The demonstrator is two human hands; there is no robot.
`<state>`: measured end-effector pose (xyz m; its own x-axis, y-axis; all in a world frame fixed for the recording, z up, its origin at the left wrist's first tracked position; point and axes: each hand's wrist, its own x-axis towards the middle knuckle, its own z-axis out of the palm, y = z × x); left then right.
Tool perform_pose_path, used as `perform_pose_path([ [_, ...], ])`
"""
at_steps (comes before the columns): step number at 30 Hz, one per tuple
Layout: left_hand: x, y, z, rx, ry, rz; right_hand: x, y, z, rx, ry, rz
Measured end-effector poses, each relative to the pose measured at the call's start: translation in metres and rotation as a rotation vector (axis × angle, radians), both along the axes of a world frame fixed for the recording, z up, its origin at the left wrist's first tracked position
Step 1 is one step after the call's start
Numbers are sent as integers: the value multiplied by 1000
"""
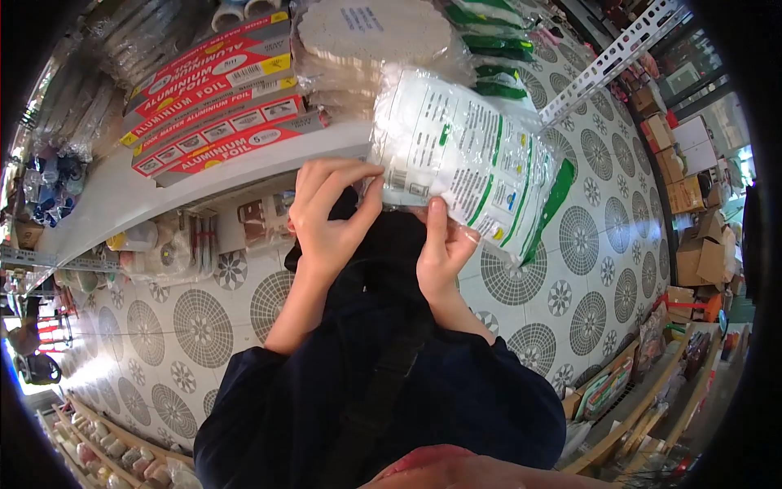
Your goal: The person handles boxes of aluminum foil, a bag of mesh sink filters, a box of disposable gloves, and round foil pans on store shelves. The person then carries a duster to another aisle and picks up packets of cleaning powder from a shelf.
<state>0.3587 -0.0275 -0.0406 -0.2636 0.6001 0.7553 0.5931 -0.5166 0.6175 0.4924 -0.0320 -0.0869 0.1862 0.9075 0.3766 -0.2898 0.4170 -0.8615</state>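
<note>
A clear plastic package (468, 155) with white contents, green stripes and printed text is held in front of the shelf, tilted. My right hand (444, 248) grips its lower edge, thumb on top near the barcode. At its lower left corner, my left hand (334, 208) pinches the plastic between thumb and index finger, the other fingers curled. Just behind the package lies a stack of round, lacy-edged white paper sheets (371, 33) in clear wrap. Part of the right fingers is hidden under the package.
Red aluminium foil boxes (216, 98) are stacked on the white shelf (244, 175) at the left. Green and white packs (497, 45) lie at the top. A perforated metal post (611, 61) rises at the right. Cardboard boxes (709, 253) stand beyond the patterned floor (578, 236).
</note>
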Motion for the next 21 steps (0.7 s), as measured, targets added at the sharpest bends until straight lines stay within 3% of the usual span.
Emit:
perform_pose_path([
  [4,-1,2,-8,-93,-163,-57,-1,-2,-8,39,-133,-11],
  [10,6,-6,-6,-354,-723,-340,-1,2,-18,57,55,-49],
  [16,4,-5,-15,-392,-899,-447,-4,-2,-13,92,122,-20],
  [21,11,-4,-12,-244,-326,-298,-3,2,-6,91,134,-85],
])
